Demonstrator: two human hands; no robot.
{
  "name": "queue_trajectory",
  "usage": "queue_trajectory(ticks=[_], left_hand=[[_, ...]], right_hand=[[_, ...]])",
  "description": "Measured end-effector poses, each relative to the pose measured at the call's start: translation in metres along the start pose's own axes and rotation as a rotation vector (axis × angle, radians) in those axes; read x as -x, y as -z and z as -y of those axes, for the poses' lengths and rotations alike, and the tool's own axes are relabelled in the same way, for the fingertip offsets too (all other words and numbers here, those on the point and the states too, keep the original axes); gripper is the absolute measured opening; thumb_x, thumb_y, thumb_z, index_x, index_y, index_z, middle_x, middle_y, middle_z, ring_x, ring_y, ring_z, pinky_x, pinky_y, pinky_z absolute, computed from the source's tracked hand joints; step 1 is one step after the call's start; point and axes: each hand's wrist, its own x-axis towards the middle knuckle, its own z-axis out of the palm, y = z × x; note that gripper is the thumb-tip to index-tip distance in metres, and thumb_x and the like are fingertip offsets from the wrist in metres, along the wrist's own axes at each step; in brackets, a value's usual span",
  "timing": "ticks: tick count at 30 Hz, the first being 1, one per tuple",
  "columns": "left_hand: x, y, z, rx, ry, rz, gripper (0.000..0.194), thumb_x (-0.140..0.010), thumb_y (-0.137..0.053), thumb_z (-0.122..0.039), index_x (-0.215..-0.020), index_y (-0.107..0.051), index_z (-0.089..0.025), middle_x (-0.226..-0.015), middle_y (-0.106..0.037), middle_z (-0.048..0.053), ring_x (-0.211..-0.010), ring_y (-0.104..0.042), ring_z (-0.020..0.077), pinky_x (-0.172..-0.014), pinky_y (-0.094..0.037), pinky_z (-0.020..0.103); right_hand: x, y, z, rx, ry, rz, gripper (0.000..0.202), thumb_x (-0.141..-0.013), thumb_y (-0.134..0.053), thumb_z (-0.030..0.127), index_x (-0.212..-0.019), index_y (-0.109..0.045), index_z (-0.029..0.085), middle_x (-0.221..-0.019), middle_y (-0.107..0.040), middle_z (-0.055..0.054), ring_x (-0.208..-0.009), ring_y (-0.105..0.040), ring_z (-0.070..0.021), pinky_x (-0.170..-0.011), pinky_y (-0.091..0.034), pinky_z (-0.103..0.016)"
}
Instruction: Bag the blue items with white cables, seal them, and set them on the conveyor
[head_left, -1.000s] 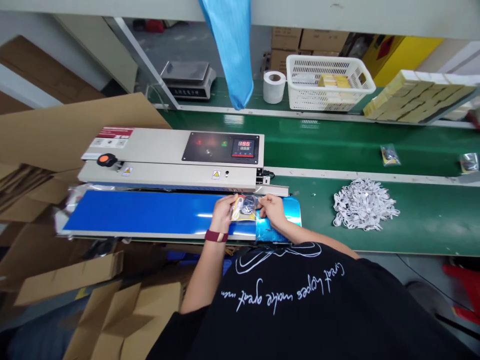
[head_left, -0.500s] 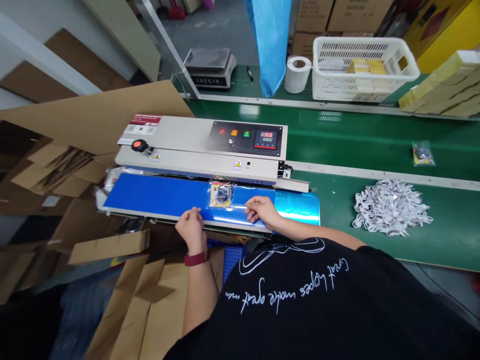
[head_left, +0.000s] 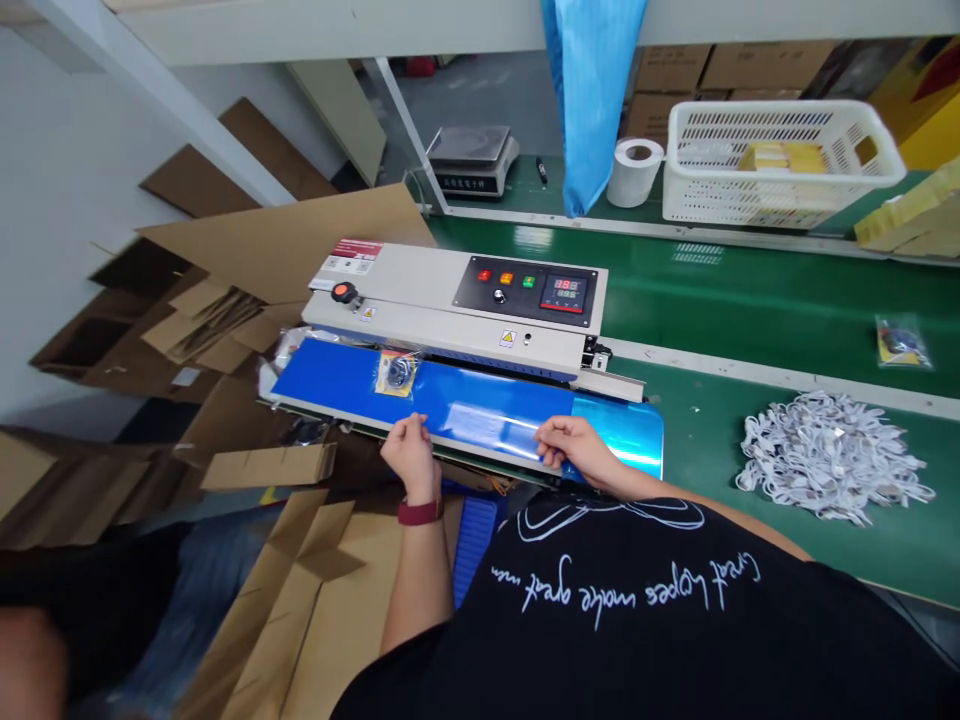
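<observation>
A clear plastic packet (head_left: pixel 397 372) with a yellow card and a dark coiled item lies on the blue belt (head_left: pixel 495 405) of a bag sealing machine (head_left: pixel 442 290). Just in front of the packet, at the belt's front edge, is my left hand (head_left: pixel 411 455), its fingers pinched together and not touching the packet. My right hand (head_left: pixel 577 450) hovers over the belt's right part, thumb and fingers curled together. Nothing shows in either hand. The machine's panel (head_left: pixel 532 290) has lit red, orange and green buttons and a digital display.
White coiled cables (head_left: pixel 832 455) are heaped on the green bench to the right. Another packet (head_left: pixel 901 342) lies behind them. A white basket (head_left: pixel 780 205), label roll (head_left: pixel 634 172) and scale (head_left: pixel 471 160) stand along the back. Cardboard boxes (head_left: pixel 337 610) and another person's blurred arm (head_left: pixel 30 660) are at lower left.
The packet has travelled left along the belt, away from my right hand. My hands have barely moved relative to the machine. The whole view has shifted, and another person's blurred arm has appeared at lower left.
</observation>
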Motion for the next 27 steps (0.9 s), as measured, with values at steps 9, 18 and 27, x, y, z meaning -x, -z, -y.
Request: queue_trajectory(ticks=[9,18,27], left_hand=[[0.048,-0.031,0.004,0.053,-0.152,0.098,0.021,-0.076,-0.062,-0.032,-0.069,-0.062,-0.012,-0.045,-0.037,-0.007,-0.04,-0.03,0.005,-0.04,-0.022,0.018],[0.128,-0.087,-0.009,-0.072,-0.199,0.428,0.024,-0.081,-0.058,-0.034,-0.072,-0.064,-0.013,-0.049,-0.041,-0.005,-0.046,-0.037,0.0072,-0.046,-0.03,0.019],[0.233,-0.216,-0.027,-0.335,-0.22,1.01,0.014,-0.076,-0.059,-0.026,-0.071,-0.065,-0.015,-0.052,-0.05,-0.002,-0.051,-0.046,0.0093,-0.049,-0.036,0.019]], right_hand=[[0.028,0.033,0.003,-0.006,0.06,-0.027,0.025,-0.069,-0.071,0.04,-0.073,-0.065,0.016,-0.061,-0.064,0.0,-0.047,-0.056,-0.0088,-0.043,-0.041,-0.019],[0.073,0.111,0.001,0.019,0.146,-0.16,0.029,-0.07,-0.069,0.044,-0.075,-0.064,0.016,-0.063,-0.064,-0.001,-0.05,-0.056,-0.0096,-0.045,-0.041,-0.02],[0.188,0.294,-0.098,0.432,0.069,-0.907,0.027,-0.076,-0.047,0.042,-0.07,-0.059,0.019,-0.062,-0.062,-0.002,-0.053,-0.055,-0.0149,-0.052,-0.043,-0.027]])
